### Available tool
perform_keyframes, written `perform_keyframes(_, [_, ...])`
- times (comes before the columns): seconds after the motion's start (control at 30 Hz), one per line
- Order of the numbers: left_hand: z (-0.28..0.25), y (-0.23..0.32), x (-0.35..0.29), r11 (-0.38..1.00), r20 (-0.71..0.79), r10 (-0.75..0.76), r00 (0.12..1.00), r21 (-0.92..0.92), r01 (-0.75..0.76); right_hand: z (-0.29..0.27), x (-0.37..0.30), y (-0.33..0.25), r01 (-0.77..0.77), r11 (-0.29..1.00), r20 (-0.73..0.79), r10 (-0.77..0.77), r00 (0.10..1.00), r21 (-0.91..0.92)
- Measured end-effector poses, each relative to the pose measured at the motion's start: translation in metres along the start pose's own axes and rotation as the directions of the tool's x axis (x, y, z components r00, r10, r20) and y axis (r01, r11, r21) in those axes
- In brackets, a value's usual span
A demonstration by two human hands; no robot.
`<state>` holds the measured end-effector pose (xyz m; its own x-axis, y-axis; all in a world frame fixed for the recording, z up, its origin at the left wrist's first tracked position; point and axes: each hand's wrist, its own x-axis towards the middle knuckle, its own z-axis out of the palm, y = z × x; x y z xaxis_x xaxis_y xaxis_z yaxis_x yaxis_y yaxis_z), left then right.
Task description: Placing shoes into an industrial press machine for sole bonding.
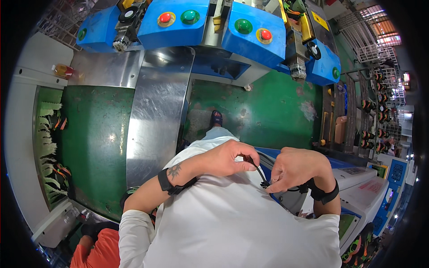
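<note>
While both hands meet | left hand [225, 157] fingers pinch black cord [258, 169]; right hand [297, 169] pinches its end (chest-high)

Two red buttons [166, 18], three green buttons [190, 16].

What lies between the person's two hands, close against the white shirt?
In the head view, a thin black cord spans the gap, pinched by the left hand and the right hand.
</note>
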<state>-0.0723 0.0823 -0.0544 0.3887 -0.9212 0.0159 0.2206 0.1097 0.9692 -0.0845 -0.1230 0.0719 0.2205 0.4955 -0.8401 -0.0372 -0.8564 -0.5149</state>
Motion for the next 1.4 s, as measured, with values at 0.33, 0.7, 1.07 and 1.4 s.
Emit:
perform_keyframes(0.33, [-0.004, -0.002, 0.001, 1.000, 0.061, -0.027, 0.998, 0.011, 0.027, -0.010, -0.008, 0.009, 0.036, 0.991, -0.354, -0.079, 0.932, -0.128])
perform_keyframes(0.7, [-0.030, -0.016, -0.037, 0.947, -0.114, -0.180, 0.977, 0.247, 0.203, -0.148, -0.061, 0.053, 0.412, 0.892, -0.926, -0.020, -0.377, -0.186])
perform_keyframes(1.07, [0.006, 0.028, 0.055, 0.970, -0.137, -0.065, 0.989, 0.223, 0.094, -0.230, -0.025, -0.150, 0.747, 0.546, -0.916, -0.335, -0.219, -0.378])
perform_keyframes(1.4, [0.017, 0.044, 0.027, 0.993, 0.310, -0.001, 0.951, 0.112, -0.036, -0.224, -0.002, -0.233, 0.721, 0.335, -0.689, -0.674, -0.266, -0.606])
